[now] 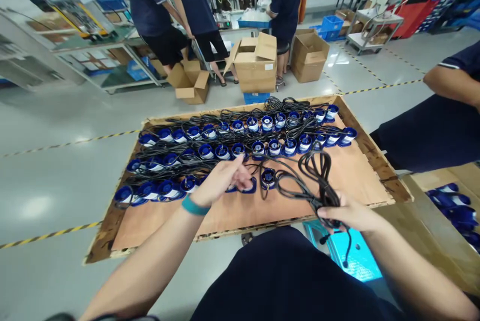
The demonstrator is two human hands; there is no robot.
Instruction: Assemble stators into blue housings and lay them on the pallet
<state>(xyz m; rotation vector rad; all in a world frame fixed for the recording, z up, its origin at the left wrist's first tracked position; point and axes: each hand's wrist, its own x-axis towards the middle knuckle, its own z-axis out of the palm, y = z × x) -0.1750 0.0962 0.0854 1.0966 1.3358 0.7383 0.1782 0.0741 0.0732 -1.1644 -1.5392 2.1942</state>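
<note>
A looped bundle of black cable (326, 193) is in my right hand (347, 213), whose fingers and thumb are closed round it. Loops of the bundle lean left over the tray, and the loose ends hang below the hand. Above the front row, my left hand (238, 173) has its thumb apart from its loosely bent fingers, with nothing clearly in it. Close to its right sits a round blue housing (268, 178) with small wires inside and a cable at it. Another blue part under the left hand is partly hidden.
Rows of blue housings (275, 147) with black cables lie in a shallow wooden-framed tray (375, 161). A cyan stool (356, 256) stands below its front edge. More blue parts (452, 206) are in a box at right. A person (431, 121) is beside the tray; others work behind cardboard boxes (257, 71).
</note>
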